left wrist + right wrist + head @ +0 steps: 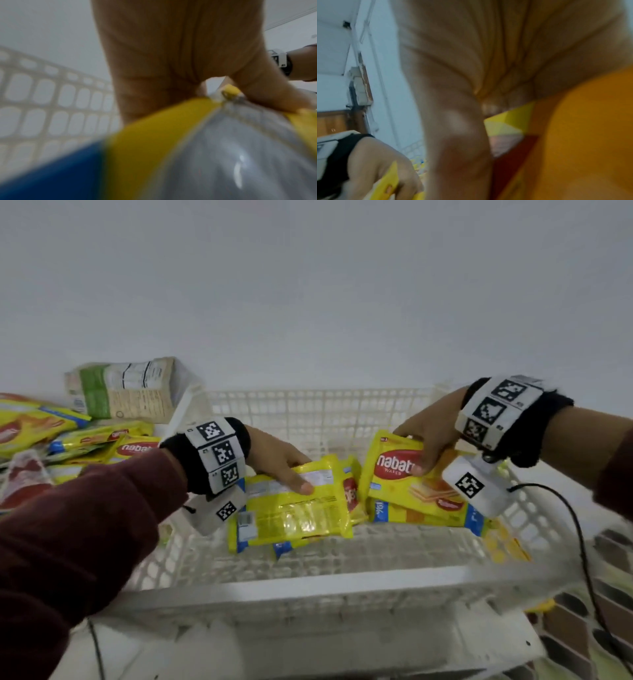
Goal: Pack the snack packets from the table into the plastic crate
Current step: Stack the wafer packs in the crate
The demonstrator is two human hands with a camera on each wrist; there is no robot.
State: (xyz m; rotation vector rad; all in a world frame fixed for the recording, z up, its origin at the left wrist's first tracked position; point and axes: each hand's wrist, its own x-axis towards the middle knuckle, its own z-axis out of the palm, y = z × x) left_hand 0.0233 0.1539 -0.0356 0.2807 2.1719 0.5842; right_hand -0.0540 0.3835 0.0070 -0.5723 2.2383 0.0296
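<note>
Both hands are inside the white plastic crate, each gripping a yellow wafer packet. The left hand pinches the back-side-up packet, thumb on top and fingers under its far edge; that packet sits at about 9 o'clock in the crate, tilted, over other packets. In the left wrist view the thumb presses the packet's crimped seam, blurred. The right hand holds the Nabati wafer packet at about 3 o'clock in the crate, face up, thumb on the red logo and fingers curled behind the top edge, just above a blue-trimmed packet. More loose snack packets are piled on the table at 9 o'clock outside the crate. A green and beige carton lies at 10 o'clock, against the crate's corner. A black cable hangs from the right wrist.
</note>
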